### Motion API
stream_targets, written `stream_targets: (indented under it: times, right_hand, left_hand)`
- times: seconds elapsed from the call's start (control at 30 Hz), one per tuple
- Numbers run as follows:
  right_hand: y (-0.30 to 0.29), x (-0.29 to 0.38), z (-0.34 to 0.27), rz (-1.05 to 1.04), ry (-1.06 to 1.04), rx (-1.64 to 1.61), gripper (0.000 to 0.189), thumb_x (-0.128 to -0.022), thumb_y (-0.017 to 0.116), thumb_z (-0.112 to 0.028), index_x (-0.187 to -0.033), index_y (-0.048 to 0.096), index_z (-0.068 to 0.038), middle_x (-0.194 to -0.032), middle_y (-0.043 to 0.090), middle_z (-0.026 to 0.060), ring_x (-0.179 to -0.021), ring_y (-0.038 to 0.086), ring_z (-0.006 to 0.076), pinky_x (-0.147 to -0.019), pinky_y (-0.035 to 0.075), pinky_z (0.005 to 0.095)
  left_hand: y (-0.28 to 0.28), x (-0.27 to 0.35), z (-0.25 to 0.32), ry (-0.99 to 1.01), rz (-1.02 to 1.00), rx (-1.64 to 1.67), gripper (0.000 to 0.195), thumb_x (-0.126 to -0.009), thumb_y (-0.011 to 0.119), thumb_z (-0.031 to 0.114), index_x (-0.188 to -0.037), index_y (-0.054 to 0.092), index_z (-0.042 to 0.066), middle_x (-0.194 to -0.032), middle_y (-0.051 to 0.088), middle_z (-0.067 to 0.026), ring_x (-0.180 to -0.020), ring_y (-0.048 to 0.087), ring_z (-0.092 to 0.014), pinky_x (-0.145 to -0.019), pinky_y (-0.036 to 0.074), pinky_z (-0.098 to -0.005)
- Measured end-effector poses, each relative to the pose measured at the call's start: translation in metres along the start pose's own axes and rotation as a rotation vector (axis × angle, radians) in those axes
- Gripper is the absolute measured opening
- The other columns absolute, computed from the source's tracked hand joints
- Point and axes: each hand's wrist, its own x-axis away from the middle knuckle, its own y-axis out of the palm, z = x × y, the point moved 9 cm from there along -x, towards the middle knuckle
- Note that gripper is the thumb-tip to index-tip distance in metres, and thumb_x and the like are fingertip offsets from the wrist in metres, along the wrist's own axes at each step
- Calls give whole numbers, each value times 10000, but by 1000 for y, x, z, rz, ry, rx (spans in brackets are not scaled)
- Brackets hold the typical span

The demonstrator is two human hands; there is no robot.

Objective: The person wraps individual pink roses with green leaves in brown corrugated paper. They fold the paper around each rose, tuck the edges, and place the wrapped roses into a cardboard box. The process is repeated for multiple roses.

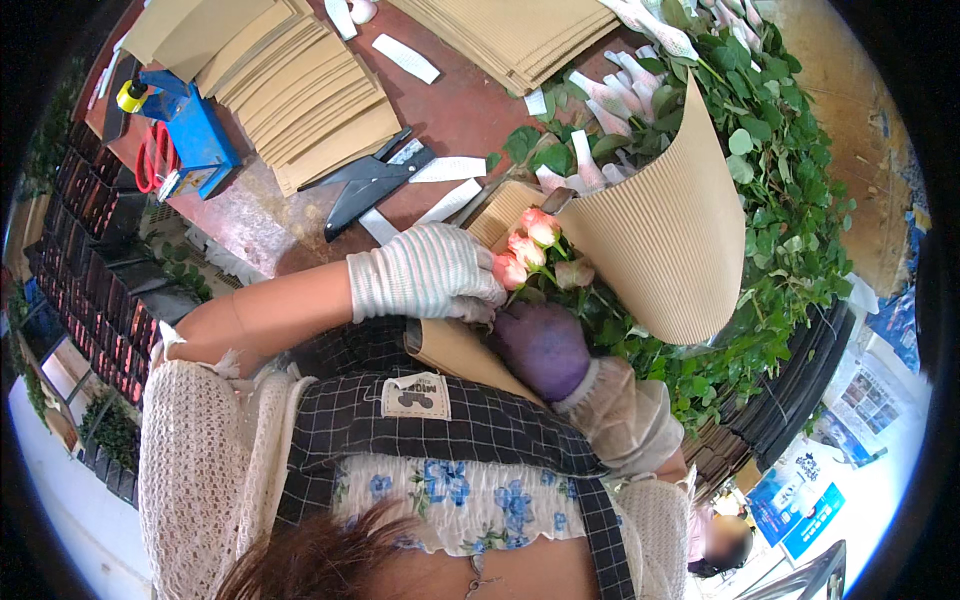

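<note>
Several coral-pink roses lie on corrugated brown paper in front of my body. My left hand, in a striped knit glove, has its fingers bent against the lowest bloom; whether they pinch it is hidden. My right hand, in a purple glove with a pale sleeve cover, is curled around the green stems just below the blooms. A curved sheet of corrugated paper stands up to the right of the roses. Past it are more rose heads in white and pink net sleeves.
Stacked brown cardboard sheets and corrugated sheets cover the table's far side. Black-handled scissors lie by paper strips. A blue tape dispenser and red scissors sit left. Leafy stems are heaped right; a person is beyond.
</note>
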Motion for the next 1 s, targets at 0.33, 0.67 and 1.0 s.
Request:
stream_targets:
  times: [0.33,0.67,1.0]
  right_hand:
    - [7,9,46,306,240,8,167,-761,672,-203,-894,608,-126,-773,579,95,-621,598,310,-529,485,429]
    - [3,5,45,268,263,0,154,-750,673,-225,-848,609,-124,-751,566,90,-620,596,295,-530,486,421]
    - [11,6,44,187,222,122,185,-732,678,-241,-829,596,-106,-760,572,78,-624,600,269,-518,479,407]
  left_hand:
    - [10,1,-7,-67,-115,-60,172,-756,645,269,-912,679,206,-824,608,-85,-766,625,-302,-691,489,-451]
    - [5,-17,17,130,-3,-190,221,-810,620,329,-958,623,164,-746,603,-77,-703,621,-287,-598,495,-428]
    - [24,-7,0,18,-247,-248,207,-771,638,307,-933,597,187,-657,581,-75,-596,603,-312,-503,462,-442]
